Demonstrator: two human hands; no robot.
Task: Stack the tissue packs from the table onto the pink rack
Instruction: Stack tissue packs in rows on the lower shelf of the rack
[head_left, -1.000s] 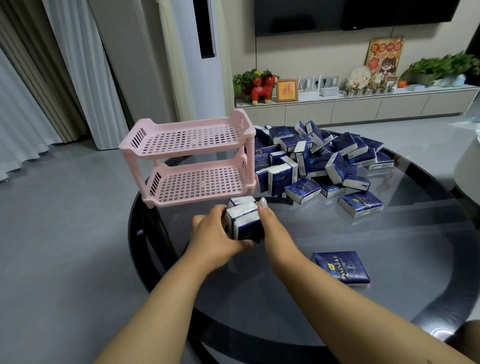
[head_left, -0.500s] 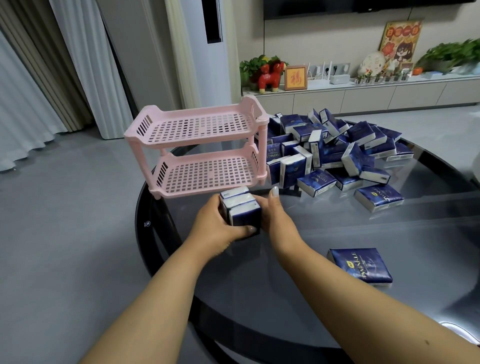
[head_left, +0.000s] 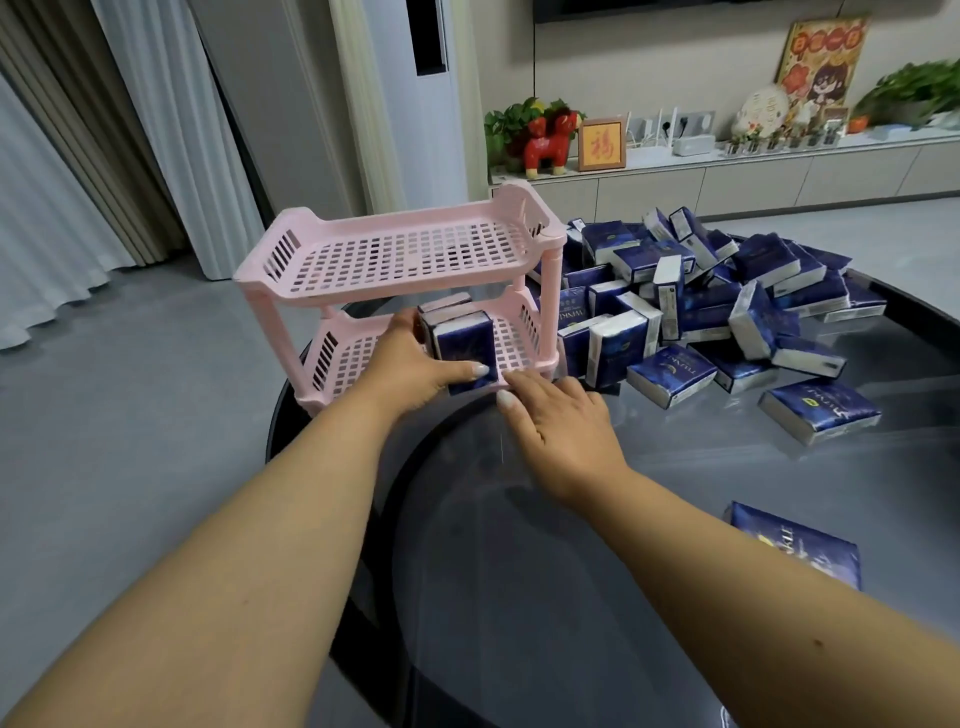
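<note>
Moved since the earlier frames: bundle of tissue packs (head_left: 460, 340), formerly held above the worktop (head_left: 597, 597) near the rack, now standing on edge on the lower shelf (head_left: 511, 343) of the pink rack (head_left: 400, 291), toward its right half. Left hand (head_left: 415, 361) curled around the near left side of the bundle, thumb stretched across the bottom of the nearest pack, fingers hidden behind. Right hand (head_left: 558, 423) now off the bundle, fingers relaxed and slightly spread, holding nothing, fingertips at the near right edge of the lower shelf; contact with the rack not certain. Three or so packs in the bundle, upright, side by side, blue faces toward the viewer. Upper shelf (head_left: 410, 254) bare of packs. Rack placed at the far left of the dark glass worktop. Just right of the rack, a loose heap of blue tissue packs (head_left: 717, 296), some on edge, some flat, spreading toward the far right. One flat pack (head_left: 821, 410) apart at the near edge of the heap. Single pack (head_left: 795, 545) lying flat nearer still, right of the right forearm. Beyond the worktop: grey floor (head_left: 130, 415), pale curtains (head_left: 104, 156) at far left, white sideboard (head_left: 779, 176) along the far wall with a red figurine (head_left: 550, 140) and a framed picture (head_left: 601, 144).
</note>
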